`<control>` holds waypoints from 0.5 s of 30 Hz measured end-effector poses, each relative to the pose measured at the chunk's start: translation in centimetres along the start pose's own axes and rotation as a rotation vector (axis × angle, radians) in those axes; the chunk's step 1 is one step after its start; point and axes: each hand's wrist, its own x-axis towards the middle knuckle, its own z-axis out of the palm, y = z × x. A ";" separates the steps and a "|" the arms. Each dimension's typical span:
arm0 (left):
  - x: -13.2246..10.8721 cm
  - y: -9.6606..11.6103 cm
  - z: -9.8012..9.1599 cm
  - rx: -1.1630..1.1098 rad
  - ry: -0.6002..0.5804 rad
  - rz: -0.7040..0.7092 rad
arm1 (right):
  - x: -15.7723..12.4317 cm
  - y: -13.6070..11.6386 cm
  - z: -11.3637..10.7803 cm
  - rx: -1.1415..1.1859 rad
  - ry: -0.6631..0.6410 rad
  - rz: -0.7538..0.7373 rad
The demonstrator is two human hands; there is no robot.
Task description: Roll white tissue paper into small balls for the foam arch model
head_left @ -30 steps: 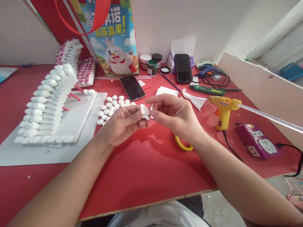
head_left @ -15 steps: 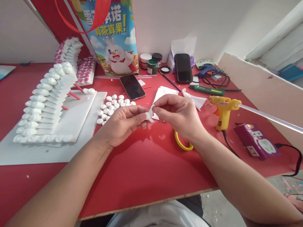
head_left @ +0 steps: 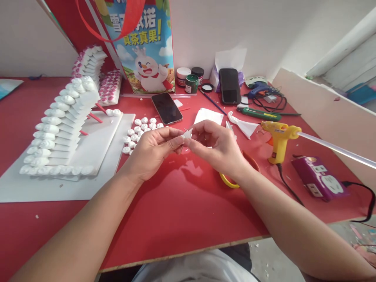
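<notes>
Over the middle of the red table, a small piece of white tissue paper (head_left: 188, 134) is pinched between both hands. My left hand (head_left: 157, 149) grips it from the left with thumb and fingers closed. From the other side, my right hand (head_left: 219, 147) holds its edge between thumb and forefinger. Behind my left hand lie several small white paper rosettes (head_left: 138, 129). Scissors with a yellow-rimmed handle (head_left: 229, 181) lie partly hidden under my right hand. A folded white tissue (head_left: 208, 116) and a twisted tissue strip (head_left: 243, 124) rest just beyond the hands.
A white stepped model (head_left: 70, 129) edged with rosettes stands on the left. A yellow glue gun (head_left: 277, 137) and purple power box (head_left: 320, 178) sit on the right. Behind are a phone (head_left: 167, 108), paint jars (head_left: 191, 83), a green cutter (head_left: 258, 114) and a printed bag (head_left: 147, 51).
My right fingers have shifted on the tissue piece, opening more around it, and its loose ends now form a pointed shape. The view has shifted slightly.
</notes>
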 end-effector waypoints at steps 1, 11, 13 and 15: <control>0.0 0.0 0.0 0.014 -0.002 0.000 | 0.0 0.1 0.1 0.022 -0.005 -0.002; -0.1 -0.1 -0.1 0.056 0.007 -0.033 | 0.3 0.0 -0.5 0.004 -0.001 0.003; -0.2 0.0 -0.1 0.064 0.000 -0.041 | 0.3 0.0 -0.5 -0.024 0.024 -0.009; -0.2 0.0 0.0 0.057 -0.006 -0.046 | 0.3 0.0 -0.5 0.004 0.040 -0.001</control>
